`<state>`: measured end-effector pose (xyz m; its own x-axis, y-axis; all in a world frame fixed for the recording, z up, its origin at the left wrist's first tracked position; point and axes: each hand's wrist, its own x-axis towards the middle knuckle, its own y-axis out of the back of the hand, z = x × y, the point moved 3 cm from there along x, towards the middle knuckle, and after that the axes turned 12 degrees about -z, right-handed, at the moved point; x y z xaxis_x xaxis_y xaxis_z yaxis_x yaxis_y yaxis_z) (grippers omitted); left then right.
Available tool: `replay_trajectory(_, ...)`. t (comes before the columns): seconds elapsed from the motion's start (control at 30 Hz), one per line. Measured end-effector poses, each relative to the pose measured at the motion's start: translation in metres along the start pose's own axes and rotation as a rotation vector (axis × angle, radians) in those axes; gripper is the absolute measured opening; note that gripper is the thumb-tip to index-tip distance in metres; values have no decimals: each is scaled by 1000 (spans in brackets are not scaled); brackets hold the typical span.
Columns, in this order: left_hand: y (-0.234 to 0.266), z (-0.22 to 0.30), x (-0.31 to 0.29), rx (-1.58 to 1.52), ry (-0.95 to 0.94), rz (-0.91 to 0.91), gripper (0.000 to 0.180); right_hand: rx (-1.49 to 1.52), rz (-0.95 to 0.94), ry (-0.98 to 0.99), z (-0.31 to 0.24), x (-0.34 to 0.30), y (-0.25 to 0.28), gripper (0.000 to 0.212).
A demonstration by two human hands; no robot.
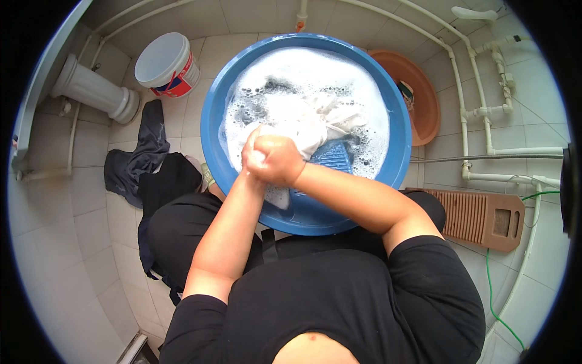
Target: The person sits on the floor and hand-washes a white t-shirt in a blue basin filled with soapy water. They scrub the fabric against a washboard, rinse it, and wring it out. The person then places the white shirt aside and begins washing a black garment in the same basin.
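A wide blue basin (211, 115) of foamy water stands in front of me. My left hand (250, 150) and my right hand (279, 159) are pressed together over its near left part, both with closed fingers. A soaked white cloth (297, 128) is bunched against them and spreads through the suds (315, 67); a pale bit shows between the hands. How much cloth is inside the grip is hidden. Just right of my hands, a blue ridged washboard (332, 158) slopes into the water, partly covered by the cloth.
Dark clothes (151, 142) lie on the tiles at the left, near a white bucket (162, 60) and a white pedestal (94, 91). An orange-brown basin (429, 100) sits behind the blue one. At the right are a brown washboard (479, 215), white wall pipes (461, 79) and a green hose (492, 303).
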<state>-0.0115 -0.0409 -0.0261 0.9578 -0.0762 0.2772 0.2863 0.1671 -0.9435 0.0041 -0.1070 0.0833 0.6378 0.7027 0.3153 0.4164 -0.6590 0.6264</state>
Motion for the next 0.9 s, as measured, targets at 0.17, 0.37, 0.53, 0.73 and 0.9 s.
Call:
replay_trajectory(0.17,-62,4,28,94,146,606,41,-78,86,-347,91,40,13,35)
replay_trajectory(0.37,-9,31,15,333,-283,816,35,-204,-316,-280,139,66,1,56)
replay_trajectory(0.53,0,31,14,520,-241,960,40,-451,-805,-562,145,62,-19,60)
replay_trajectory(0.73,-3,34,30,268,-107,696,35,-410,-281,-217,134,55,-9,33)
replay_trajectory(0.9,-18,34,30,173,49,399,50,315,-17,40,42,13,7,28)
